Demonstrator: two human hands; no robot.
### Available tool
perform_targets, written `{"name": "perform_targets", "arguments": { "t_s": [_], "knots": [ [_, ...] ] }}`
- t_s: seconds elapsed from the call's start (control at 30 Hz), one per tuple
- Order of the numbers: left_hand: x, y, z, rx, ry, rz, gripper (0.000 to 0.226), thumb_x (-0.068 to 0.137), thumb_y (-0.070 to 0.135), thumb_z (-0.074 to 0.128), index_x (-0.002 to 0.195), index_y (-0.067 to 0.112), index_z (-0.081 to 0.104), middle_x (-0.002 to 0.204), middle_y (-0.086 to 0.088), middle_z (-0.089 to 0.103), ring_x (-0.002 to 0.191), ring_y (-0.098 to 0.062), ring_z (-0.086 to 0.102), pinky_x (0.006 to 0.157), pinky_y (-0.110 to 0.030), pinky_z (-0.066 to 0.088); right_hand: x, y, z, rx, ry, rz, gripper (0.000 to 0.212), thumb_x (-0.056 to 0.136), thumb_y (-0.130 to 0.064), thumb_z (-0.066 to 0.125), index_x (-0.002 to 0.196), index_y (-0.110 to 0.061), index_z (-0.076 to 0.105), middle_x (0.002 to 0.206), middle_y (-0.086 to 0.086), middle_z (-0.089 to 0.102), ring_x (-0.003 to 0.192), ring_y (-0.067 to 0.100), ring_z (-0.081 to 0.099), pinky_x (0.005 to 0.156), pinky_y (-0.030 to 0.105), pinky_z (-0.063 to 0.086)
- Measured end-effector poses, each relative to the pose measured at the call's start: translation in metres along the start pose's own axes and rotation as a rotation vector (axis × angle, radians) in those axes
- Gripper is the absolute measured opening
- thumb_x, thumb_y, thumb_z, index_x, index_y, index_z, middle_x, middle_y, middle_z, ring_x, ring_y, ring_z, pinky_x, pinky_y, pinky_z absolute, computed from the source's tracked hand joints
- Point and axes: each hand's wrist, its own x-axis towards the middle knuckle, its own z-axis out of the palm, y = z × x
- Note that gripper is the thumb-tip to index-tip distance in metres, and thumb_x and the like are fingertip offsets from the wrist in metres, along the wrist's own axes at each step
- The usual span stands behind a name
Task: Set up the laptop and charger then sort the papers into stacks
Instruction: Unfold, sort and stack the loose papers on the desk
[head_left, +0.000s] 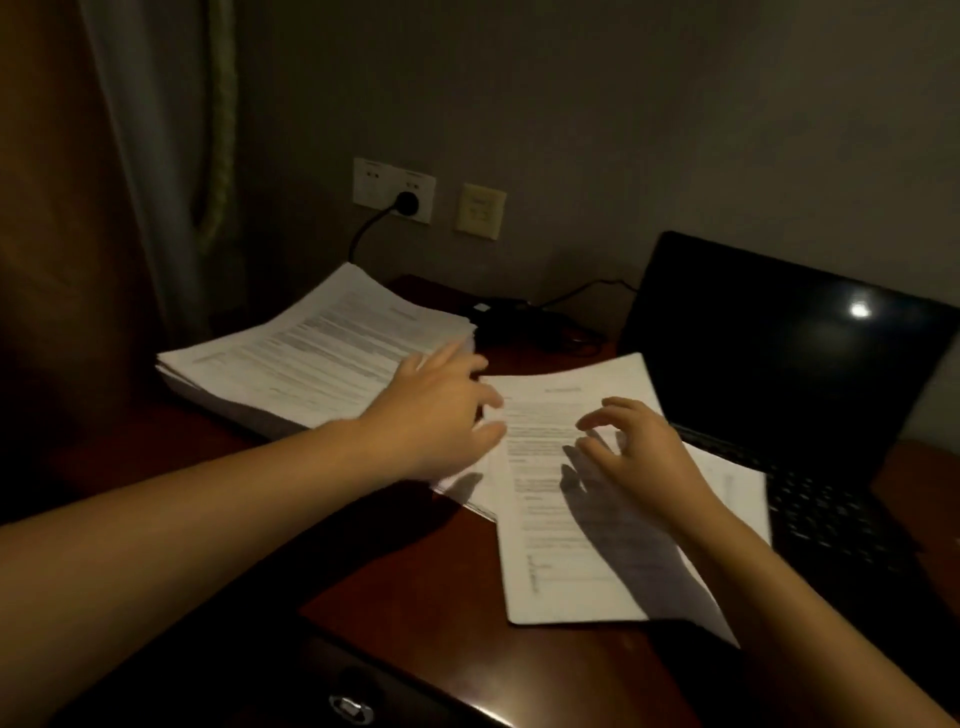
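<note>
thick paper stack (311, 353) | flat printed sheets (540, 545) | glossy wooden desk (415, 571)

I can read nothing here. The thick stack of white printed sheets (311, 348) and the loose white printed pages (566, 519) beside it carry rows of dark type, but on my feed every line is too blurred to make out.

Left hand (441, 410) and right hand (644, 452) reach over papers (540, 525) beside laptop (779, 353).
</note>
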Motion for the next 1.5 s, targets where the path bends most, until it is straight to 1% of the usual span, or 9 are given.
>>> {"name": "perform_targets", "arguments": {
  "t_s": [0.2, 0.33, 0.4, 0.53, 0.63, 0.87, 1.1, 1.33, 1.5],
  "knots": [
    [-0.012, 0.049, 0.037, -0.462, -0.195, -0.119, 0.064, 0.099, 0.048, 0.052, 0.156, 0.035, 0.025, 0.166, 0.006, 0.006, 0.150, -0.018, 0.013, 0.119, -0.034, 0.028, -0.033, 0.065, -0.023, -0.112, -0.030, 0.208, 0.061, 0.098, -0.051, 0.053, 0.149, -0.020, 0.041, 0.151, 0.004, 0.045, 0.139, 0.025, 0.041, 0.114, 0.046, 0.037],
    [0.001, 0.050, 0.029, -1.057, -0.038, -0.421, 0.049, 0.099, 0.020, 0.059, 0.144, 0.032, 0.044, 0.125, 0.010, 0.058, 0.103, -0.009, 0.060, 0.057, -0.015, 0.049, -0.050, 0.082, -0.014, -0.341, -0.160, 0.229, 0.061, 0.103, -0.060, 0.021, 0.158, -0.033, 0.017, 0.165, 0.004, 0.020, 0.153, 0.031, 0.010, 0.123, 0.056, 0.007],
    [0.008, 0.046, 0.020, -1.279, -0.017, -0.565, 0.031, 0.098, 0.013, 0.059, 0.125, 0.028, 0.056, 0.103, 0.012, 0.061, 0.088, -0.006, 0.058, 0.060, -0.022, 0.046, -0.052, 0.085, -0.019, -0.373, -0.177, 0.238, 0.060, 0.103, -0.059, 0.018, 0.158, -0.034, 0.014, 0.167, 0.002, 0.016, 0.155, 0.030, 0.005, 0.123, 0.059, 0.002],
    [0.017, 0.025, 0.010, -1.616, -0.093, -0.736, 0.052, 0.091, 0.015, 0.068, 0.140, 0.014, 0.051, 0.139, -0.017, 0.054, 0.118, -0.027, 0.060, 0.079, -0.037, 0.053, -0.057, 0.088, -0.032, -0.413, -0.180, 0.227, 0.052, 0.105, -0.055, 0.021, 0.153, -0.034, 0.024, 0.159, -0.002, 0.029, 0.148, 0.022, 0.025, 0.121, 0.061, 0.010],
    [0.015, 0.026, 0.015, -1.440, -0.266, -0.629, 0.020, 0.092, 0.006, 0.064, 0.111, 0.010, 0.068, 0.119, -0.019, 0.070, 0.096, -0.027, 0.074, 0.080, -0.038, 0.057, -0.060, 0.089, -0.036, -0.432, -0.176, 0.225, 0.051, 0.105, -0.054, 0.023, 0.151, -0.033, 0.026, 0.156, -0.003, 0.033, 0.144, 0.021, 0.029, 0.120, 0.059, 0.014],
    [0.020, 0.023, 0.020, -1.077, -0.283, -0.514, 0.011, 0.086, 0.001, 0.070, 0.093, 0.010, 0.069, 0.084, 0.001, 0.078, 0.094, -0.018, 0.070, 0.080, -0.031, 0.056, -0.061, 0.099, -0.042, -0.462, -0.180, 0.160, 0.055, 0.105, -0.054, 0.022, 0.156, -0.033, 0.021, 0.160, -0.005, 0.029, 0.147, 0.020, 0.025, 0.120, 0.051, 0.016],
    [0.021, 0.034, 0.014, -0.759, -0.320, -0.380, 0.009, 0.091, 0.017, 0.069, 0.100, 0.020, 0.072, 0.097, 0.004, 0.074, 0.090, -0.011, 0.070, 0.066, -0.024, 0.051, -0.057, 0.111, -0.047, -0.468, -0.177, 0.144, 0.052, 0.106, -0.051, 0.024, 0.156, -0.035, 0.022, 0.162, -0.007, 0.026, 0.148, 0.020, 0.022, 0.119, 0.048, 0.020],
    [0.024, 0.041, 0.009, -1.415, -0.321, -0.564, 0.023, 0.093, 0.005, 0.061, 0.115, 0.008, 0.067, 0.106, -0.015, 0.075, 0.093, -0.029, 0.074, 0.078, -0.040, 0.059, -0.058, 0.117, -0.047, -0.468, -0.171, 0.140, 0.052, 0.107, -0.050, 0.023, 0.156, -0.036, 0.023, 0.164, -0.007, 0.024, 0.149, 0.019, 0.021, 0.120, 0.047, 0.018],
    [0.023, 0.031, 0.013, -1.419, -0.424, -0.584, 0.012, 0.094, 0.011, 0.062, 0.103, 0.003, 0.064, 0.095, -0.010, 0.074, 0.069, -0.015, 0.065, 0.070, -0.025, 0.046, -0.060, 0.120, -0.047, -0.466, -0.162, 0.131, 0.052, 0.107, -0.050, 0.023, 0.156, -0.036, 0.024, 0.164, -0.007, 0.025, 0.150, 0.018, 0.020, 0.122, 0.047, 0.014]
  ]
}}
